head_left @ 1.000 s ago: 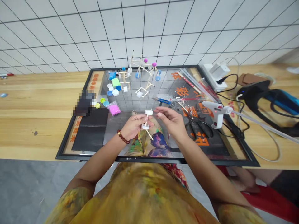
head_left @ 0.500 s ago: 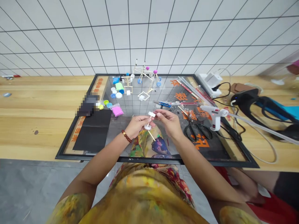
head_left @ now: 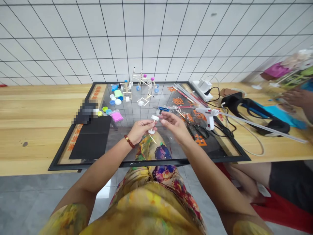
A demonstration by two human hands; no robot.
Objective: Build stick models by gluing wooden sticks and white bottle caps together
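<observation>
My left hand is closed round a thin wooden stick that carries two white bottle caps, a lower cap and an upper cap. My right hand pinches the upper cap with thumb and fingertips. Both hands hover above the near middle of a black-framed glossy board on the wooden table. A beaded bracelet sits on my left wrist.
On the board lie a white glue gun, black scissors, a blue-handled tool, stick models, coloured caps and a pink bag. A power strip, cables and another person's hand are to the right.
The camera has tilted up and swung right, so everything sits a little further left in the frame. Both hands keep their hold on the stick and caps, almost unmoved.
</observation>
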